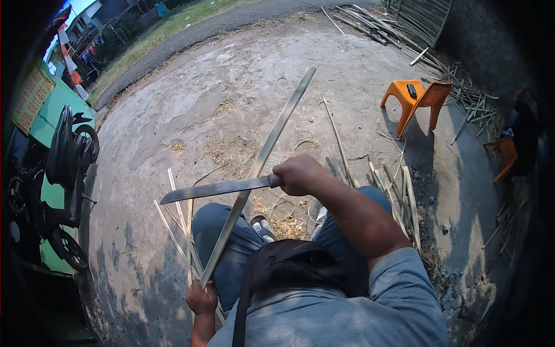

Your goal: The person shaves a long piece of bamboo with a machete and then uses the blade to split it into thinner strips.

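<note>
Head view: the right grip (298,173) is clenched round the handle of a knife (214,188), whose blade is laid leftward across a bamboo strip (281,132). The left grip (201,299) is closed on the strip's lower end, beside the left knee; the strip is slanted up and away over the lap. More slats (411,202) are scattered on the concrete ground (173,115). An orange stool (413,98) is seen well apart, a motorcycle (63,173) at the left. Digits are printed on a yellow sign (32,95), too blurred to be read.
</note>
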Demonstrator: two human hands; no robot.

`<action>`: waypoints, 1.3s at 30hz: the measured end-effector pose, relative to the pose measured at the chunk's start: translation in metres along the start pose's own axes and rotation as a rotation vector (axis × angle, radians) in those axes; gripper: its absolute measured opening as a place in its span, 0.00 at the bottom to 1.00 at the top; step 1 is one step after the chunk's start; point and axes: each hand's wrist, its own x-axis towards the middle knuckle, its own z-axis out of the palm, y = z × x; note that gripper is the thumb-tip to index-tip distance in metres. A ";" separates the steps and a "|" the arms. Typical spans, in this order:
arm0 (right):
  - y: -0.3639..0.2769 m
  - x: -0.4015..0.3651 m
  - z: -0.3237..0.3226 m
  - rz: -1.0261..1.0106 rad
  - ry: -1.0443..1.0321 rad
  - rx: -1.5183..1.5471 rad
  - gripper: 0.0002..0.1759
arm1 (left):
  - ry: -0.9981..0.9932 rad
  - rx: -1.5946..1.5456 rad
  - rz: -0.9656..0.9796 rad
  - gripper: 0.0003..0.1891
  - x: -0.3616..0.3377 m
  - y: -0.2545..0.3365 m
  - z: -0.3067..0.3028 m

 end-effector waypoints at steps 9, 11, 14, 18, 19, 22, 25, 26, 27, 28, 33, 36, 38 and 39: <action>0.052 0.009 0.017 0.235 0.292 0.238 0.11 | 0.049 0.030 0.009 0.28 -0.001 0.004 -0.004; 0.046 0.003 0.008 0.231 0.191 0.191 0.12 | 0.029 0.031 0.008 0.26 0.001 0.004 -0.008; 0.032 -0.002 0.006 0.165 0.050 0.153 0.12 | -0.008 0.029 -0.001 0.25 0.001 0.002 -0.011; 0.002 -0.005 0.003 0.014 -0.045 0.005 0.11 | 0.001 0.013 0.014 0.24 0.004 0.004 -0.007; -0.001 -0.006 0.002 -0.007 -0.017 -0.014 0.11 | 0.004 0.005 0.012 0.24 0.004 0.004 -0.008; 0.010 0.001 -0.003 0.036 0.051 0.016 0.11 | -0.004 -0.022 -0.005 0.24 0.002 -0.002 0.002; 0.041 0.013 0.004 0.199 0.223 0.185 0.11 | 0.034 -0.015 -0.012 0.28 0.001 -0.003 0.009; 0.050 0.013 0.005 0.258 0.284 0.276 0.11 | 0.028 -0.016 -0.011 0.27 0.002 -0.002 0.009; 0.056 0.014 0.005 0.301 0.276 0.288 0.12 | 0.021 -0.016 -0.011 0.27 0.003 -0.001 0.005; 0.060 0.013 0.009 0.299 0.270 0.305 0.12 | 0.015 -0.015 -0.012 0.26 0.003 0.000 0.001; 0.057 0.000 0.004 0.267 0.182 0.266 0.12 | -0.001 0.015 0.000 0.26 0.005 -0.002 -0.005; 0.033 -0.008 -0.002 0.215 0.045 0.231 0.12 | -0.010 0.020 0.000 0.25 0.005 -0.004 -0.004; 0.021 -0.006 0.004 0.122 0.018 0.146 0.10 | -0.013 0.014 -0.003 0.25 0.008 -0.002 -0.003; 0.013 -0.005 0.005 0.079 0.025 0.096 0.10 | -0.013 0.011 -0.006 0.24 0.007 0.000 -0.005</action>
